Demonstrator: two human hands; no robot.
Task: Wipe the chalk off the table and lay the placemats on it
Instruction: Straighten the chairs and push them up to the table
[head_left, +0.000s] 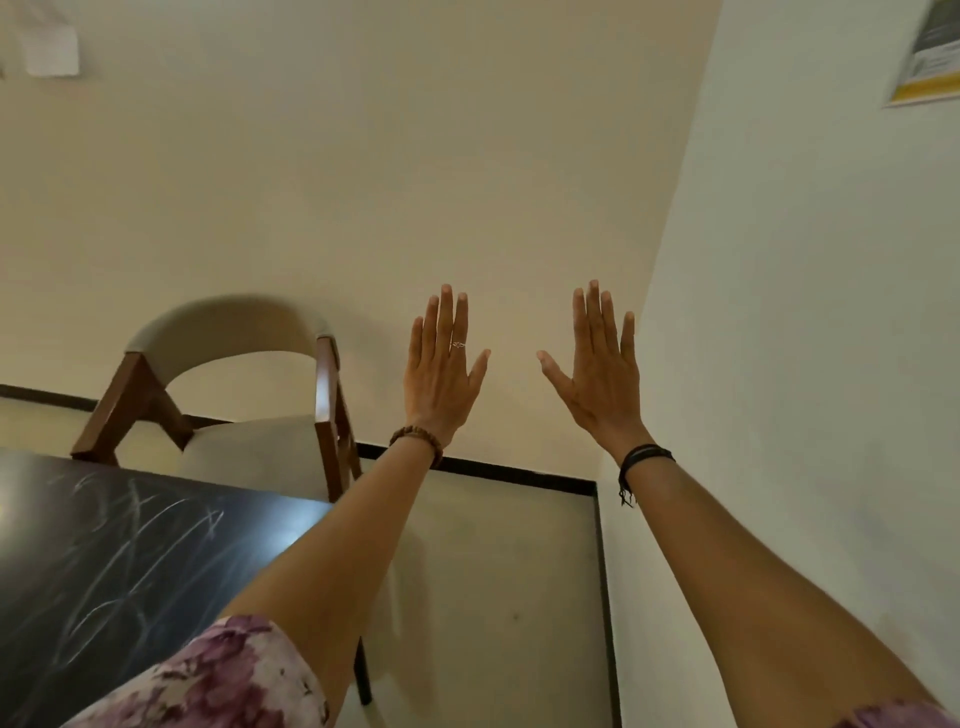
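Two bare forearms reach forward from the bottom edge, a purple-flowered sleeve covering the upper part of the left one. Left of that sleeve lies the dark table, its top scrawled with white chalk in loose crossing strokes. The table's visible long edge runs from its far right corner back toward the left, and the chalk strokes mostly slant from lower left to upper right. Beyond the table's far edge stands a chair with brown wooden arms and a cream curved back, facing the table. Right of the table's corner, past it, the left hand and right hand are raised side by side, apart, backs toward the camera, fingers straight, spread and pointing up, grasping nothing. A beaded bracelet circles the left wrist, a dark cord band the right. Behind the hands rises a cream wall.
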